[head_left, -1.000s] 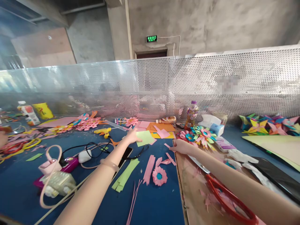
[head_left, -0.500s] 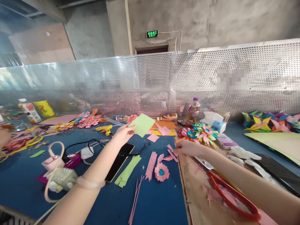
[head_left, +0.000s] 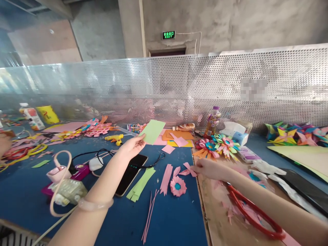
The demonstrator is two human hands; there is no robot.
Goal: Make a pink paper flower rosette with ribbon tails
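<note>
My left hand point(head_left: 134, 146) pinches a light green sheet of paper point(head_left: 153, 131) by its near corner and holds it up over the table. At the edge of the brown board, my right hand point(head_left: 206, 168) has its fingers closed at the end of a small pink paper strip point(head_left: 189, 169). A pink paper flower point(head_left: 178, 186) with a blue centre lies left of that hand, beside more pink strips point(head_left: 166, 178). Red-handled scissors point(head_left: 252, 212) lie under my right forearm, their blades hidden. Light green strips point(head_left: 141, 184) lie beside a phone point(head_left: 130, 174).
A brown board point(head_left: 217, 225) covers the right of the blue table point(head_left: 176, 222). A power strip with plugs point(head_left: 69, 177) and cables lies left. Behind are a yellow glue gun point(head_left: 114, 139), orange paper point(head_left: 188, 135), finished flowers point(head_left: 222, 145), bottles point(head_left: 213, 120) and a perforated metal screen point(head_left: 217, 82).
The green sheet in my left hand has moved slightly left and up and turned. My right hand has lowered a little, and the pink strips by its fingertips have shifted together.
</note>
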